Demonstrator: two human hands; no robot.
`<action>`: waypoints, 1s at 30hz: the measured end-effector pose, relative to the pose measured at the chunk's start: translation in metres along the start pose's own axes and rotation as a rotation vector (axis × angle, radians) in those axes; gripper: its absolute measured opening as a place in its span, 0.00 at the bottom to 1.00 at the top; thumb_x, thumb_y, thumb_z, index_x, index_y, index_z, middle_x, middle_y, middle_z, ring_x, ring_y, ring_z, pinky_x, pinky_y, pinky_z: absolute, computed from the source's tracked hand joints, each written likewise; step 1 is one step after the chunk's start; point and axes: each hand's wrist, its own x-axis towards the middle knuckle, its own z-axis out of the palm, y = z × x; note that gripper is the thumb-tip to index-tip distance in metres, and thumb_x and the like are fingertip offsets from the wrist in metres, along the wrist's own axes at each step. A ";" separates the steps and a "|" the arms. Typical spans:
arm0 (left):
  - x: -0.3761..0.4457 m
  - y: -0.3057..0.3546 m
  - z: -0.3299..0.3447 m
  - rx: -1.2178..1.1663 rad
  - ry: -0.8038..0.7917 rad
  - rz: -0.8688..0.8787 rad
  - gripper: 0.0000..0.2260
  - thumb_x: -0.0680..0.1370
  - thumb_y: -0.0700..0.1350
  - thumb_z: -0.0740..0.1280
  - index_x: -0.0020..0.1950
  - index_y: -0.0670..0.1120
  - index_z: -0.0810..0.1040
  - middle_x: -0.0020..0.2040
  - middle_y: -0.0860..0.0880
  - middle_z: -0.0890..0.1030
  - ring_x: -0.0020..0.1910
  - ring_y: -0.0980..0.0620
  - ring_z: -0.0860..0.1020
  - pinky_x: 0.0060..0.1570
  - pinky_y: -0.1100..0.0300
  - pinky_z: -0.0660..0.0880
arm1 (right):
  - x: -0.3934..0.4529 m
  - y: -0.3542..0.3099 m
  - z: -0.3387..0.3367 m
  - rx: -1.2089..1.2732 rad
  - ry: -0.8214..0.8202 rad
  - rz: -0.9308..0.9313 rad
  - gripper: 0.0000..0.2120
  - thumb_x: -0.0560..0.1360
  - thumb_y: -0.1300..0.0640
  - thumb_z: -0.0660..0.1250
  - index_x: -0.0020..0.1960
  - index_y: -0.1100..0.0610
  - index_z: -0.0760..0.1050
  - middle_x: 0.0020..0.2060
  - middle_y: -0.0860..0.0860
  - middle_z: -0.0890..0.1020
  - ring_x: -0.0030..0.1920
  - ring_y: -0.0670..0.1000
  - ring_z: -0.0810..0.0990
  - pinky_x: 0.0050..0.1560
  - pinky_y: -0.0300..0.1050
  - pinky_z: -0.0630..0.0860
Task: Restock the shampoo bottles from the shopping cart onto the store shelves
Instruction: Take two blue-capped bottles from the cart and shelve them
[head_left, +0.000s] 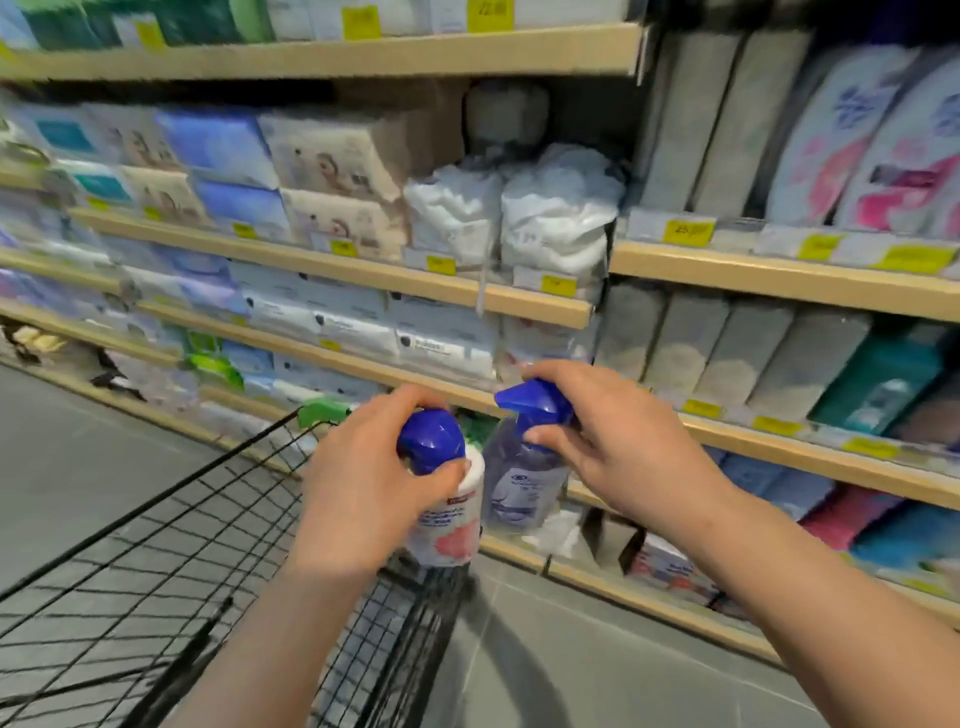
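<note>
Your left hand (374, 467) grips the blue cap of a white pink-labelled shampoo bottle (449, 514); your right hand (613, 441) clasps a clear purple blue-capped bottle (524, 483), both raised above the black wire cart (171, 535), before wooden shelves (779, 275).

Left hand (363, 483): grips white bottle (449, 514) by its blue cap, over the cart corner.
Right hand (613, 441): grips translucent bottle (524, 483) at its blue cap, just beside the white one.
Cart (156, 561): black wire, lower left.
Shelves (779, 275): stocked, yellow price tags; blurred.
</note>
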 end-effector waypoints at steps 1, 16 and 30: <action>0.007 0.014 0.008 -0.015 -0.001 0.038 0.19 0.61 0.45 0.75 0.39 0.61 0.68 0.38 0.62 0.74 0.42 0.52 0.75 0.42 0.63 0.70 | -0.005 0.012 -0.013 -0.003 0.024 0.015 0.20 0.76 0.49 0.59 0.67 0.49 0.61 0.63 0.46 0.71 0.62 0.49 0.68 0.54 0.44 0.67; 0.091 0.232 0.145 -0.334 0.038 0.388 0.18 0.57 0.46 0.76 0.37 0.62 0.71 0.41 0.72 0.75 0.41 0.70 0.73 0.40 0.80 0.69 | -0.090 0.195 -0.161 -0.263 0.462 0.015 0.17 0.67 0.47 0.58 0.54 0.52 0.68 0.43 0.49 0.82 0.42 0.49 0.76 0.44 0.41 0.69; 0.152 0.297 0.157 -0.330 0.230 0.657 0.18 0.62 0.45 0.71 0.47 0.60 0.70 0.42 0.66 0.74 0.43 0.71 0.72 0.42 0.80 0.69 | -0.061 0.257 -0.238 -0.343 0.790 -0.156 0.16 0.71 0.52 0.60 0.58 0.55 0.66 0.50 0.54 0.81 0.44 0.52 0.72 0.45 0.42 0.69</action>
